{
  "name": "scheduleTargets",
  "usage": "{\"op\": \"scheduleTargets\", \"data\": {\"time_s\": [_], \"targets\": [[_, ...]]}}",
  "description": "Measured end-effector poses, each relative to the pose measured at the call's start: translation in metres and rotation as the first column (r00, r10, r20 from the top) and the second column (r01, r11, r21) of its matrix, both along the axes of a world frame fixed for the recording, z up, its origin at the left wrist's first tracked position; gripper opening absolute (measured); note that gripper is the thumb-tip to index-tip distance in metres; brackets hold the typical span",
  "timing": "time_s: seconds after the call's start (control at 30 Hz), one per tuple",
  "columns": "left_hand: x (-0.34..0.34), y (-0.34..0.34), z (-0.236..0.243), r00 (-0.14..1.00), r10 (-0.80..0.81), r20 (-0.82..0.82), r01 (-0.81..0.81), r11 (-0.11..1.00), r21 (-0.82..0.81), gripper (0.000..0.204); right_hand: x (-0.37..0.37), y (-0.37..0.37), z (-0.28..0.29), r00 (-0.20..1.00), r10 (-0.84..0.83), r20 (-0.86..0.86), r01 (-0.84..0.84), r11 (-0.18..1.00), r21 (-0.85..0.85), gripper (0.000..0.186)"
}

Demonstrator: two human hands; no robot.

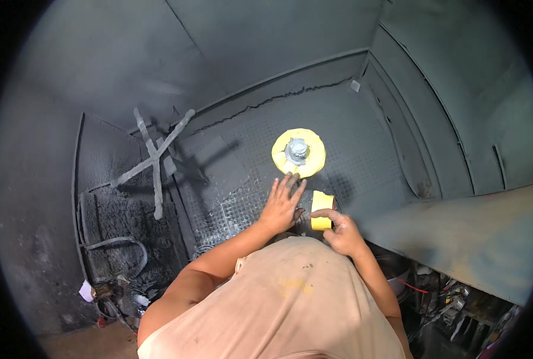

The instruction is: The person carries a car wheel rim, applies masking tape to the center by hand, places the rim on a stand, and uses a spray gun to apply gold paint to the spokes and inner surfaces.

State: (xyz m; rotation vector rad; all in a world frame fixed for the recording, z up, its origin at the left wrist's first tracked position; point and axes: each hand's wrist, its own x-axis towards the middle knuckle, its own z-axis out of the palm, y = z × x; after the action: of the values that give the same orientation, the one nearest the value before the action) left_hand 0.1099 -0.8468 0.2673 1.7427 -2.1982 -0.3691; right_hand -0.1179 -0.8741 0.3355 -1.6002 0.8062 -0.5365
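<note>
A round yellow taped disc (281, 157) with a grey fitting (298, 148) at its centre is in front of me in the grey booth. My left hand (284, 203) has its fingers spread, and the fingertips reach the near edge of the disc, apparently touching it. My right hand (344, 234), lower and to the right of the disc, grips a roll of yellow tape (322, 203) with the forefinger across it.
A paint-crusted cross-shaped stand (154, 158) stands at the left, above a curved hose (123, 240). A pale curved panel (469, 233) spans the right side, with tools and a red cable (413, 287) below it. Grey booth walls (236, 36) surround the perforated floor.
</note>
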Motion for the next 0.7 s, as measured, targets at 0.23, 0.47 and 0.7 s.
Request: {"op": "scheduleTargets", "data": {"time_s": [0.23,0.47,0.7], "targets": [[0.019,-0.011,0.011,0.604,0.258,-0.754,-0.118,0.965,0.235,0.028,0.02,-0.008,-0.002,0.996,0.092,0.002,-0.092,0.995,-0.026,0.041],[0.043,-0.036,0.021,0.584,0.319,-0.746,0.112,0.879,0.464,0.026,0.048,-0.021,0.001,0.987,0.116,-0.113,-0.111,0.993,0.049,0.039],[0.071,-0.053,0.005,0.608,0.379,-0.698,-0.126,0.914,0.386,0.012,0.064,-0.026,0.01,0.991,0.103,0.081,-0.086,0.978,-0.19,0.035]]}}
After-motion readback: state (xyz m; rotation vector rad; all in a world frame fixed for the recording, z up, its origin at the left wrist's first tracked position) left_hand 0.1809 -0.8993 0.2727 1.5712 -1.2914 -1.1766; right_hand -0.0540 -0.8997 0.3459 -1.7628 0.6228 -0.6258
